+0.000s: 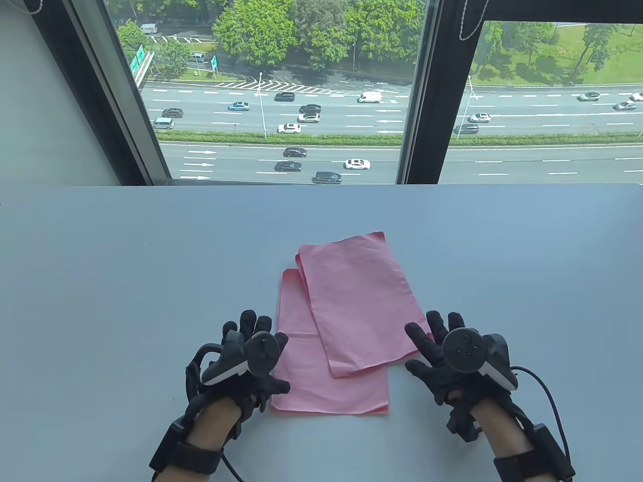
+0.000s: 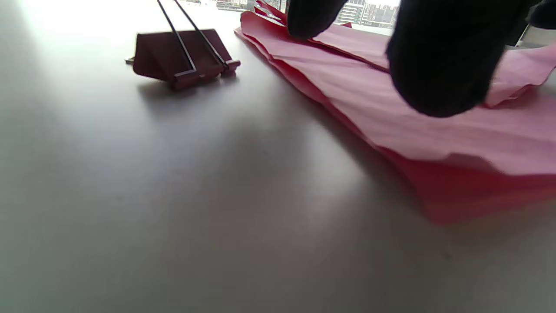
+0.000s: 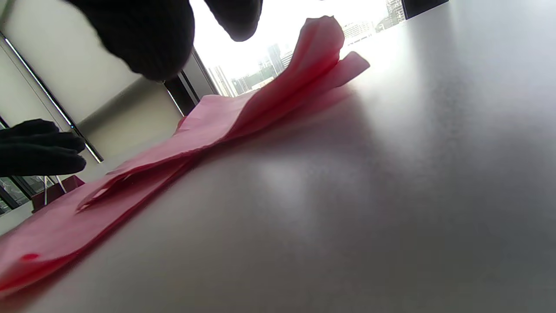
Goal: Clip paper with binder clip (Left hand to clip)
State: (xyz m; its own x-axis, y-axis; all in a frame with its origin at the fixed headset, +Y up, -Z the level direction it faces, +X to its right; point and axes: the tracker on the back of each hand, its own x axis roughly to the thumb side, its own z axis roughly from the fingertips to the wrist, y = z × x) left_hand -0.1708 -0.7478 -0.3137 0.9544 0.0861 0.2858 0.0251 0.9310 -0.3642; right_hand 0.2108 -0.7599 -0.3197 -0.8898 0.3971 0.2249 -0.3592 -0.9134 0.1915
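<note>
Nearest the bottom edge of the table view, two gloved hands reach in over a pale table (image 1: 125,261). The left hand (image 1: 246,359) sits at lower left of centre, fingers loosely spread, fingertips over the left edge of the pink paper (image 1: 351,306); whether they press on it I cannot tell. The right hand (image 1: 452,351) sits at lower right of centre, fingers spread, fingertips at the lower right corner of the top sheet. Neither hand is holding anything.

The paper fills the middle of the frame: two loose stacks of pink sheets, the upper one skewed clockwise across the lower, edges not lined up. In the right wrist view, the far corner of the paper (image 3: 321,48) curls up off the table at the top centre.

The binder clip (image 2: 184,56) is hidden in the table view, likely under the left hand. The left wrist view shows it at upper left: dark red, lying on the table with its wire handles pointing up, just beside the paper's left edge, not touching it, and not yet gripped.

What could go wrong, as a judgement: the sheets are misaligned, so a clip put on now would catch only some, or lock them in crooked. The curled, thin paper may crease or slide when squared. The clip could skid on the smooth table as the left hand reaches, and its stiff spring could slip from gloved fingers and snap closed early.

No containers appear in any view.

Beyond the table, a window fills the top of the frame.
</note>
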